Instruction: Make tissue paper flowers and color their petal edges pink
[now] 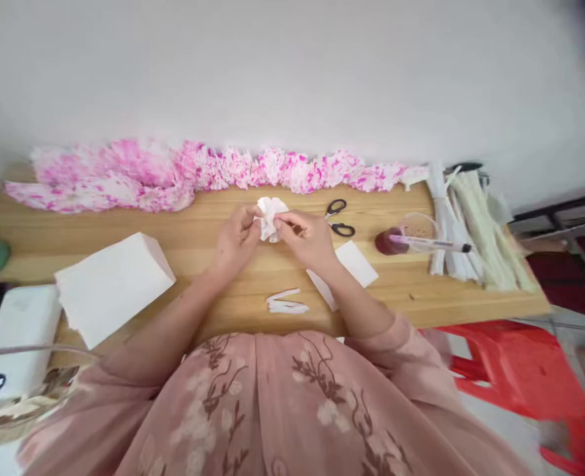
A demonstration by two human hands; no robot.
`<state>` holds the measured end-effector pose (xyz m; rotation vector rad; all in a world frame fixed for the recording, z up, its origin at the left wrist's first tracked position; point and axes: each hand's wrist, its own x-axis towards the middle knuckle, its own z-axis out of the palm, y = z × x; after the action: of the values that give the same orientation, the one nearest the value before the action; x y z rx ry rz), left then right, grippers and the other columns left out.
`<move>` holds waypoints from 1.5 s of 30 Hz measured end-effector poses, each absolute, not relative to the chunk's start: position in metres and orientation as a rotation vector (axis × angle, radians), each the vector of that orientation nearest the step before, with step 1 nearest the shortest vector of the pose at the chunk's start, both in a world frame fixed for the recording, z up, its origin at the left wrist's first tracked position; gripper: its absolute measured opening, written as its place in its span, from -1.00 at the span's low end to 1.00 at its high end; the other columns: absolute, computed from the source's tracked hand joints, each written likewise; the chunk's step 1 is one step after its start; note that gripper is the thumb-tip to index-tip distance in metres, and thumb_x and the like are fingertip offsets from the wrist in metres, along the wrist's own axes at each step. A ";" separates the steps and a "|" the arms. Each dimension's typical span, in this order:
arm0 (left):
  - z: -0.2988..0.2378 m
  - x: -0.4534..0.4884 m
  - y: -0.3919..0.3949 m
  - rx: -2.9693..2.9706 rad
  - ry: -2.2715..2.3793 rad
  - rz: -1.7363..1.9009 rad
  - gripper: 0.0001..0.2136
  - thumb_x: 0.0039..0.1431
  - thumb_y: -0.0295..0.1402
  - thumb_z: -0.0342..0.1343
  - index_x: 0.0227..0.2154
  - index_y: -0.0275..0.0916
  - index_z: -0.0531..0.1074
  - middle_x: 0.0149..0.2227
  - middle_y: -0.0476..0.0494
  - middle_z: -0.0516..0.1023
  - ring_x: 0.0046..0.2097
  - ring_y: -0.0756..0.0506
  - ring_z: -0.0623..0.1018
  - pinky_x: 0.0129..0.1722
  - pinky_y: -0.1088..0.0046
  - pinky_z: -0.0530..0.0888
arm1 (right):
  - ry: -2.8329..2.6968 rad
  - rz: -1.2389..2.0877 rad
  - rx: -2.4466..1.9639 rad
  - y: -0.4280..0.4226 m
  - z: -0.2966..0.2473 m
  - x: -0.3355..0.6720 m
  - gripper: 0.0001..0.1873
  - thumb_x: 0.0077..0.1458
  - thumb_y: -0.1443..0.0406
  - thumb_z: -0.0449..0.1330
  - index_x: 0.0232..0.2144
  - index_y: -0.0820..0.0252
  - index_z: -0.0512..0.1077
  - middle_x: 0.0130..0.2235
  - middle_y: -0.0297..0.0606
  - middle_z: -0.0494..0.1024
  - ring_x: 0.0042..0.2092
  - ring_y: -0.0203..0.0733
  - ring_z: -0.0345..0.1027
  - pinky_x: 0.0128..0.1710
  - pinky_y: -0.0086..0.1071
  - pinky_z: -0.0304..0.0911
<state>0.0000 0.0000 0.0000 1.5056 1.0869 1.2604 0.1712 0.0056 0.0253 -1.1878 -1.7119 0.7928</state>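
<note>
Over the middle of the wooden table (203,218), both of my hands hold a small crumpled white paper flower (271,215). My left hand (236,239) pinches its left side with closed fingers. My right hand (306,237) grips its right side, fingers curled. Below my hands lie short white paper strips (286,303). A flat white paper sheet (355,262) lies partly under my right wrist. Black-handled scissors (339,219) rest just right of my right hand.
A row of pink-and-white paper flowers (213,170) lines the table's far edge. A thick white paper stack (114,284) sits at left, a white box (17,337) at the lower left. At right are a cup of dark red liquid (394,240), a syringe (433,244), white sticks (470,225) and a red stool (520,370).
</note>
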 end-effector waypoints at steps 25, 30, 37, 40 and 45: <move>0.008 -0.006 0.001 1.658 1.171 1.319 -0.83 0.28 -0.39 0.02 -0.30 -0.22 0.53 -0.45 0.00 0.54 -0.41 0.01 0.50 -0.35 0.52 0.40 | -1.703 0.703 -1.246 0.004 0.035 0.174 -0.80 0.14 0.25 0.17 -0.34 0.18 0.58 -0.40 -0.35 0.61 -0.45 -0.34 0.33 -0.42 -0.44 0.20; 0.009 -0.002 0.005 1.483 1.112 1.324 -0.87 0.23 -0.36 0.08 -0.35 -0.22 0.52 -0.46 0.00 0.54 -0.44 0.00 0.51 -0.35 0.50 0.44 | -1.712 0.735 -1.209 0.001 0.038 0.173 -0.77 0.19 0.20 0.16 -0.31 0.16 0.59 -0.40 -0.35 0.62 -0.45 -0.34 0.35 -0.43 -0.44 0.19; 0.009 -0.001 0.008 1.296 1.005 1.344 -0.89 0.17 -0.36 0.12 -0.42 -0.23 0.49 -0.46 0.01 0.55 -0.46 0.02 0.54 -0.34 0.49 0.48 | -1.723 0.705 -1.185 0.004 0.034 0.176 -0.82 0.19 0.25 0.20 -0.26 0.13 0.61 -0.32 -0.33 0.66 -0.41 -0.32 0.41 -0.41 -0.43 0.23; 0.009 -0.001 0.007 1.366 1.012 1.295 -0.87 0.17 -0.37 0.10 -0.44 -0.23 0.51 -0.48 0.00 0.55 -0.43 0.01 0.54 -0.30 0.48 0.48 | -1.791 0.622 -1.145 0.004 0.029 0.175 -0.84 0.21 0.26 0.21 -0.26 0.12 0.61 -0.29 -0.31 0.67 -0.35 -0.28 0.44 -0.34 -0.41 0.27; 0.010 0.000 0.005 1.415 1.002 1.238 -0.88 0.17 -0.32 0.14 -0.41 -0.23 0.51 -0.48 -0.01 0.54 -0.40 0.00 0.52 -0.31 0.51 0.46 | -1.931 0.373 -1.132 0.004 0.026 0.173 -0.82 0.26 0.28 0.18 -0.30 0.16 0.59 -0.34 -0.27 0.66 -0.33 -0.23 0.45 -0.29 -0.35 0.25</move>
<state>0.0002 0.0046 0.0102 1.4146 1.0023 1.2382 0.1734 0.0036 0.0264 -1.1318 -1.9314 0.3727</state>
